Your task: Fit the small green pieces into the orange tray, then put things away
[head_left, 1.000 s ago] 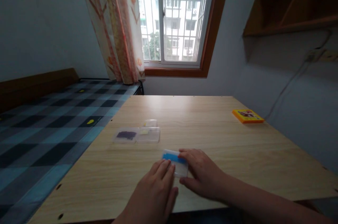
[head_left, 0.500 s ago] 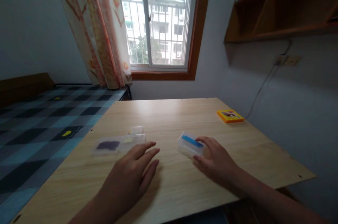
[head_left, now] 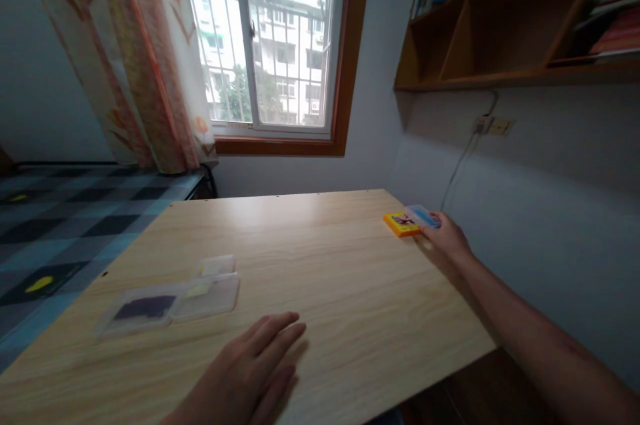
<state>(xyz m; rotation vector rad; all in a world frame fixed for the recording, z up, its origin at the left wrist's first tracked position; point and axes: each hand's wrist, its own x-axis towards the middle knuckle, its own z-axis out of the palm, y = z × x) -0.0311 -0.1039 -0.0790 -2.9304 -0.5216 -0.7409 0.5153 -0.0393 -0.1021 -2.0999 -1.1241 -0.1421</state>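
Holding a clear case (head_left: 423, 215) over the yellow box (head_left: 401, 223), right hand (head_left: 447, 235) grips; left hand (head_left: 250, 371) flat, empty.

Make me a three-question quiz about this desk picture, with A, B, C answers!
1. Where is the right hand?
A. By the yellow box
B. On the curtain
C. Under the desk

2. What colour is the stripe on the clear case in that hand?
A. Red
B. Blue
C. Green

3. How is the left hand?
A. Making a fist
B. Holding a pen
C. Lying flat and open

Answers: 1 A, it reaches the far corner beside that box; 2 B, a blue band shows; 3 C, fingers spread on the desk.
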